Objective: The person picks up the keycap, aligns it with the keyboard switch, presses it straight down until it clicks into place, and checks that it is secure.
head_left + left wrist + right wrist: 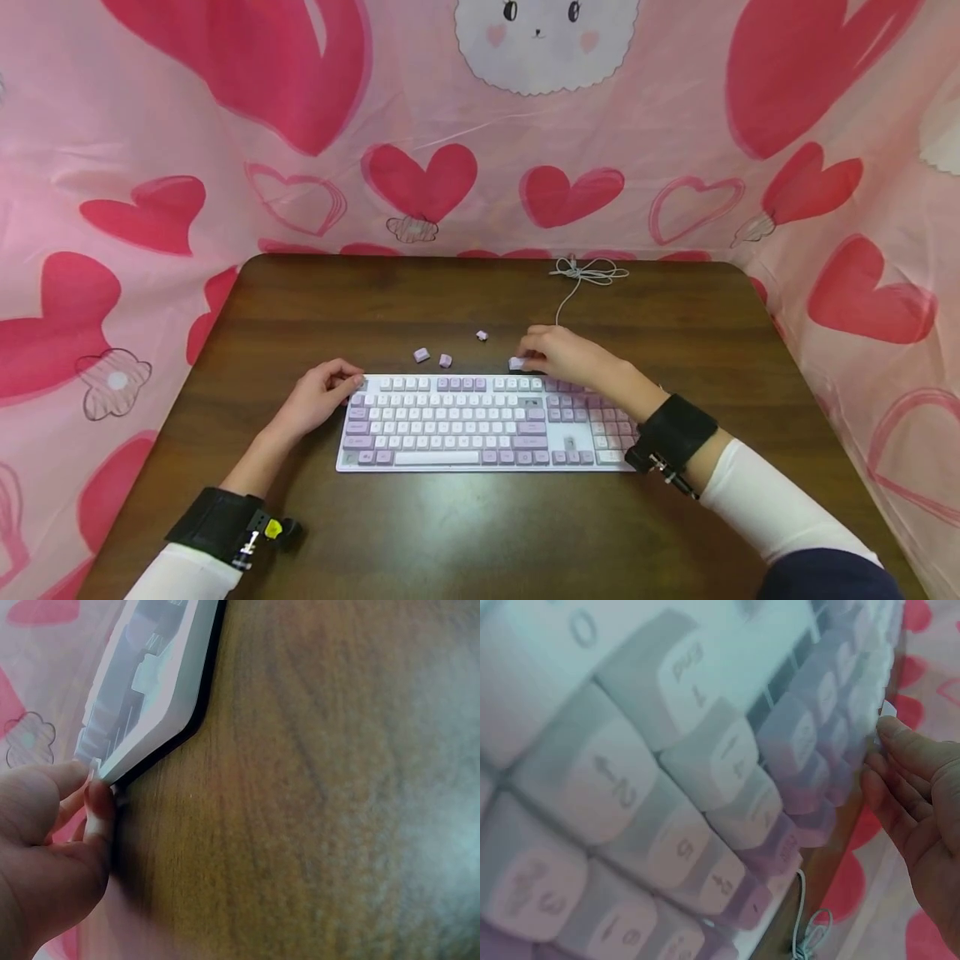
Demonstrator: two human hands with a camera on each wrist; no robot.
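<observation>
A white and lilac keyboard (pixel 457 425) lies on the table. At its far left corner my left hand (pixel 324 392) pinches the frame between thumb and fingers; that corner also shows by the left hand (pixel 56 832) in the left wrist view. My right hand (pixel 558 354) is just beyond the keyboard's far edge, thumb and fingers on a pale keycap (pixel 516 364). In the right wrist view the right hand (pixel 922 802) partly hides that keycap (pixel 889 710). Bare spots without caps show at the upper right of the main keys (pixel 531 402) and above the arrow keys (pixel 570 443).
Two loose lilac keycaps, one left (pixel 422 355) and one right (pixel 446 361), lie behind the keyboard. A smaller pale piece (pixel 482 335) lies farther back. The bundled cable (pixel 588 271) sits at the table's far edge. A pink heart-print cloth (pixel 495 125) hangs around the table (pixel 480 533).
</observation>
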